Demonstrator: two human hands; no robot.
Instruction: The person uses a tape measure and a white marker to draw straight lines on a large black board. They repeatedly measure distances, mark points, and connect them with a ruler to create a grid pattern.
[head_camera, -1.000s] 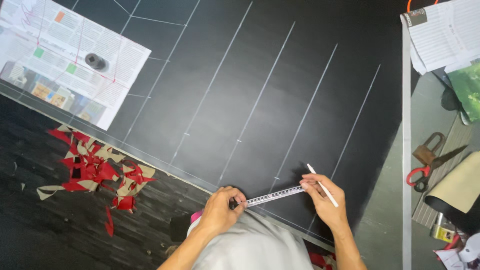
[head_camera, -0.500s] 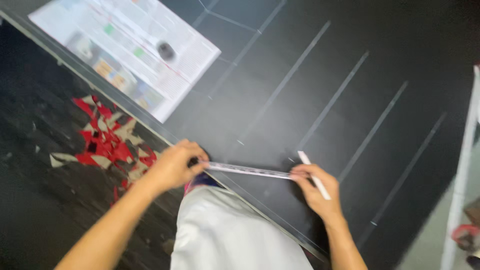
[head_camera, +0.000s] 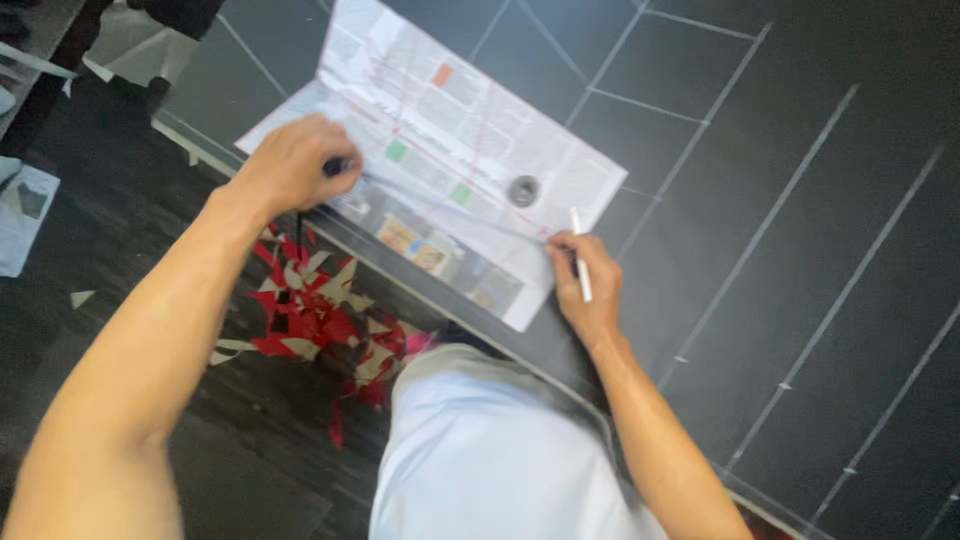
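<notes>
Tape measure (head_camera: 450, 210) now stretched over the newspaper (head_camera: 440, 150), no longer across bare black cloth (head_camera: 800, 200).

Head view: moved left since a second ago, so measuring shifted onto the printed sheet. Left hand (head_camera: 295, 165) closed on the dark case end; right hand (head_camera: 585, 285) pinching the tape's other end, white chalk pencil (head_camera: 579, 268) between fingers. Small round weight (head_camera: 523, 189) just beyond the tape; red scraps (head_camera: 320, 320) lower left, on floor.

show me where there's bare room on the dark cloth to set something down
Free: the dark cloth right of the newspaper, crossed only by chalk lines. Crowded: the newspaper, under both hands and a small round weight; scraps litter the floor.
</notes>
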